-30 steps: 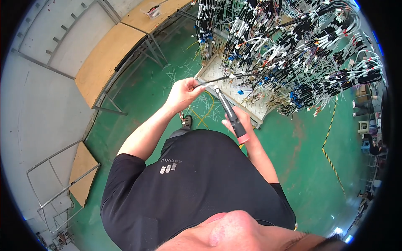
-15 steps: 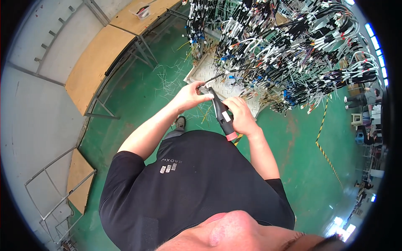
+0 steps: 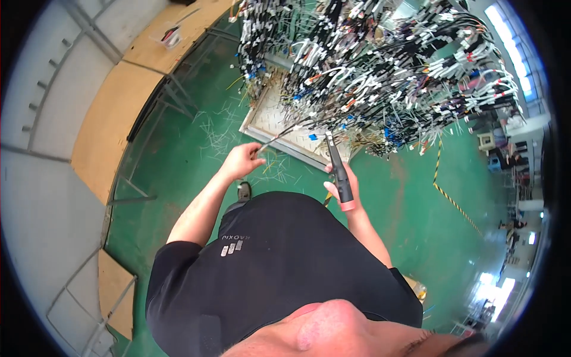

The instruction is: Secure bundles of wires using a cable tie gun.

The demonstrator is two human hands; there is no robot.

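My left hand (image 3: 242, 161) pinches the end of a thin pale wire (image 3: 275, 139) that runs up to a dense wiring board (image 3: 380, 65) full of black, white and coloured cables. My right hand (image 3: 340, 181) grips a black hand tool (image 3: 337, 169) with a pink-red butt end, its tip pointing up toward the cables. The two hands are apart, both just below the hanging cable ends. My black shirt fills the lower middle of the view.
A white framed panel (image 3: 270, 128) lies on the green floor (image 3: 178, 154) under the cables, with cut wire scraps scattered around it. Wooden workbenches (image 3: 110, 119) line the left side. Yellow-black floor tape (image 3: 452, 199) runs at the right.
My hands were together at the tool half a second ago; now they have separated, the left one pulling a wire out to the left. The view has tilted, showing more of the cables.
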